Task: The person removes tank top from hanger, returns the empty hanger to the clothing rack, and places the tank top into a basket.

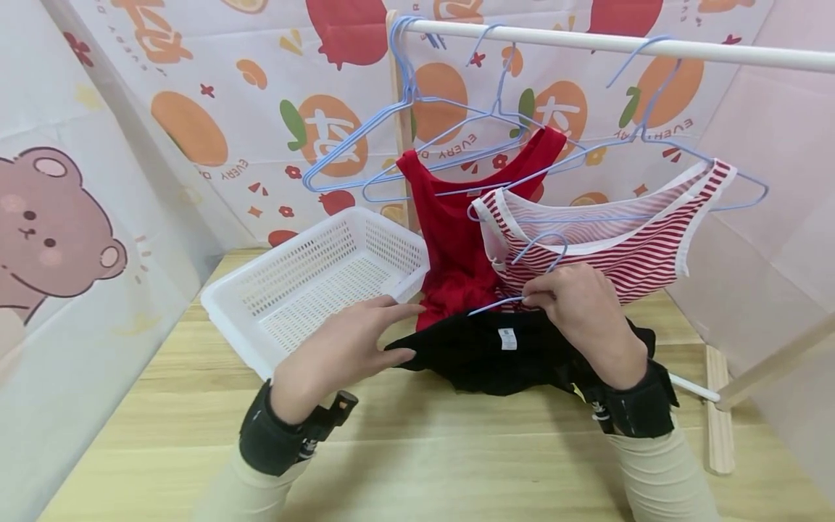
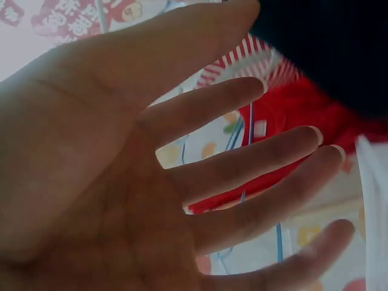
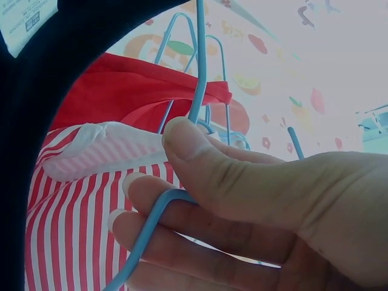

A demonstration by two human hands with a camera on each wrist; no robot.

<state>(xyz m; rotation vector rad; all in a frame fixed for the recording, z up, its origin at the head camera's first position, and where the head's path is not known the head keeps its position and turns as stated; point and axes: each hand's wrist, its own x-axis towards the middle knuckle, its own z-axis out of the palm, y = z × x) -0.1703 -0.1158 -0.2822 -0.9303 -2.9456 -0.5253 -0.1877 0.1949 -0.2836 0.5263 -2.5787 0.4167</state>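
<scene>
My right hand grips a blue wire hanger just under its hook, with thumb and fingers round the wire. A black garment with a white label at the neckline hangs around this hanger, low over the table. At the garment's left end is my left hand. Its fingers are spread and fairly straight, and the thumb tip lies by the black cloth; whether it touches cannot be told. Behind the black garment hang a red tank top and a red-and-white striped top.
A white rail runs across the top, with several bare blue hangers at its left end. On the wooden table at left sits a white perforated basket. The rack's wooden foot stands at right.
</scene>
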